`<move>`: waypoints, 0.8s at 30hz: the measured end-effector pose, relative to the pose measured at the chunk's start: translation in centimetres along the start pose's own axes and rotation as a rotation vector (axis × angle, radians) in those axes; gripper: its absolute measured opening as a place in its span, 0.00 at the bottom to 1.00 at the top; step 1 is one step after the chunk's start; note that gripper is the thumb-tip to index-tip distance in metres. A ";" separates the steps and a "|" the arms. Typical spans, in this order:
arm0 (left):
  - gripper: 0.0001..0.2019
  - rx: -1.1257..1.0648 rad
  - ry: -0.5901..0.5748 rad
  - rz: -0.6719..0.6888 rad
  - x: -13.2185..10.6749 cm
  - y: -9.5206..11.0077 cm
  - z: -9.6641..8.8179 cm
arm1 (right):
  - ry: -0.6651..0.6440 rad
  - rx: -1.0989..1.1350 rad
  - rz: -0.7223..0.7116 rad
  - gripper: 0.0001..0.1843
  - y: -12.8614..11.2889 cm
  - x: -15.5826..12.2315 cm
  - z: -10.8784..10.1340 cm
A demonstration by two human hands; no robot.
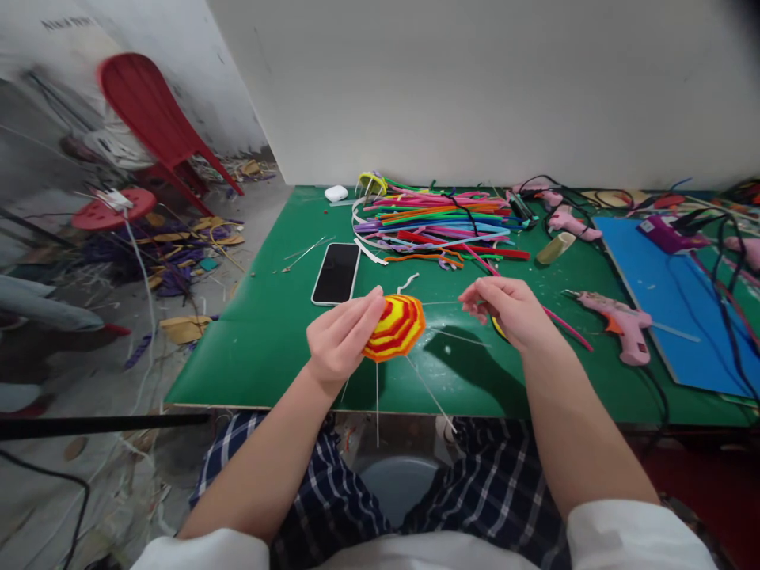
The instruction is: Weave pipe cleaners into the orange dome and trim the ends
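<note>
Left hand [338,339]: grip pinched on edge of striped disc [397,328], held over surface [267,317], probably so wire spokes [378,400] stick out free. Right hand [504,307]: grip narrow, can't tell if spoke's in it tbh. Pipe cleaners [439,222] heaped behind, guessing for easy reach.

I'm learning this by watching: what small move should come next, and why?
Probably steady the upper right wire with the right hand: it runs toward that hand, though whether the fingers hold it is unclear, and the left hand pinches the striped disc by its edge.
</note>
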State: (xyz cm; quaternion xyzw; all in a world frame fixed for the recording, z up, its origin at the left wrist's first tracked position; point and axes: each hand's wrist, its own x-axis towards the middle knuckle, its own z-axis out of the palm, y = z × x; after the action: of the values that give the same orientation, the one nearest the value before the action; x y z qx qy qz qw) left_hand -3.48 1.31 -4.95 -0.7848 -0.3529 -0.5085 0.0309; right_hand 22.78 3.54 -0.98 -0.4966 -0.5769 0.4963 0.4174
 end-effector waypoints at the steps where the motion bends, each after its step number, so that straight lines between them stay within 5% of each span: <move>1: 0.24 0.004 -0.003 0.036 -0.1 -0.1 0.0 | -0.081 -0.005 0.013 0.17 -0.4 -0.3 0.1; 4: 0.24 -0.004 -0.017 0.056 -0.2 -0.1 0.1 | -0.223 -0.112 0.027 0.15 -1.2 -0.9 0.7; 12: 0.31 -0.040 -0.040 0.005 0.9 0.0 0.4 | -0.208 -0.020 0.011 0.08 -0.8 -0.5 0.4; 19: 0.23 0.096 -0.261 -0.305 3.5 -1.4 -1.1 | -0.012 0.226 0.075 0.07 -0.1 0.1 0.3; 24: 0.23 -0.098 -0.318 -0.535 3.0 -0.4 -0.5 | -0.010 0.322 0.096 0.08 0.3 0.3 0.9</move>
State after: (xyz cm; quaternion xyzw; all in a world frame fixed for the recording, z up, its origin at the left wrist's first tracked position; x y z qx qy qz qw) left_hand -3.46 2.98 -2.37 -0.7342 -0.5225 -0.3858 -0.1976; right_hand 21.89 3.72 -1.42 -0.4477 -0.4676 0.6040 0.4648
